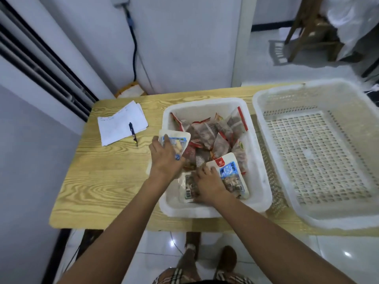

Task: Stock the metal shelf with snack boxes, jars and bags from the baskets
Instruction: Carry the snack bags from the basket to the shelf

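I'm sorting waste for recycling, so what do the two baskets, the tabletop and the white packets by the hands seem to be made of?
Filled basket and empty basket: white, slightly translucent moulded plastic, matt; the empty one is perforated. Tabletop: pale wood grain, smooth, possibly laminate rather than solid wood. White packets: glossy printed film, probably plastic, judging by the sheen.

right basket (317,156): cut by frame edge | paper (121,126): writing too small | pack (187,188): half under right hand (209,181)
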